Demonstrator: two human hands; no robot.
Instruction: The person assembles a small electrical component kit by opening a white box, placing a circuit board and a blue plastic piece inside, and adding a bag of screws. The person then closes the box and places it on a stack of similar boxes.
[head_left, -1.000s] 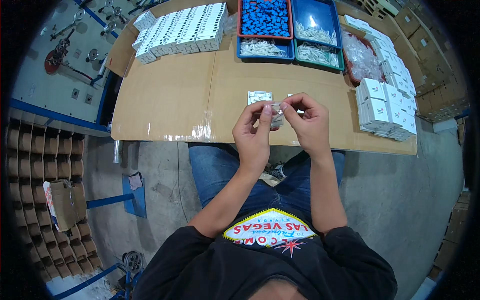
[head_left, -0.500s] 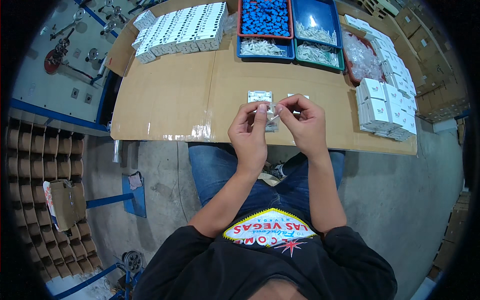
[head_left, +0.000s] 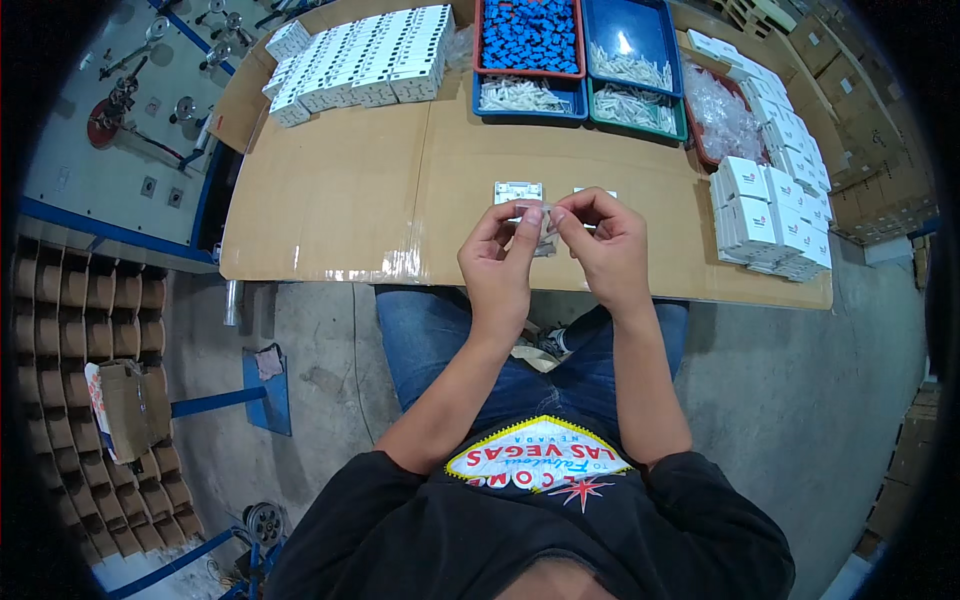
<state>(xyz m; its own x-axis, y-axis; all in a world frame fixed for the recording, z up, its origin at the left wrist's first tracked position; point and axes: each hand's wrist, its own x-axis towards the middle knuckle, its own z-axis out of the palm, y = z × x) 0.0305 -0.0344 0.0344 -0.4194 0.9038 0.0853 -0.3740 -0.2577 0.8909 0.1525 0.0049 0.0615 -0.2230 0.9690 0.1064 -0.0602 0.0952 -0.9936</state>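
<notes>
Over the near edge of the cardboard-covered table, my left hand (head_left: 499, 262) and my right hand (head_left: 614, 252) are close together. Thumb and fingers of both are pinched on a small clear plastic bag (head_left: 548, 244), which hangs between them. Its contents are too small to make out. Just beyond my left fingertips lies a white plastic part (head_left: 518, 189), face up on the cardboard. A second white piece (head_left: 579, 190) is mostly hidden behind my right fingers.
White boxed units (head_left: 370, 62) stand in rows at the far left, with more white units (head_left: 752, 222) stacked at the right. Trays along the back hold blue pieces (head_left: 528, 38), white slender pieces (head_left: 632, 66) and clear bags (head_left: 722, 112). The cardboard tabletop (head_left: 330, 210) ends above my lap.
My fingertips have shifted slightly on the clear bag, and less of it hangs visible below them. Both hands stay in nearly the same place.
</notes>
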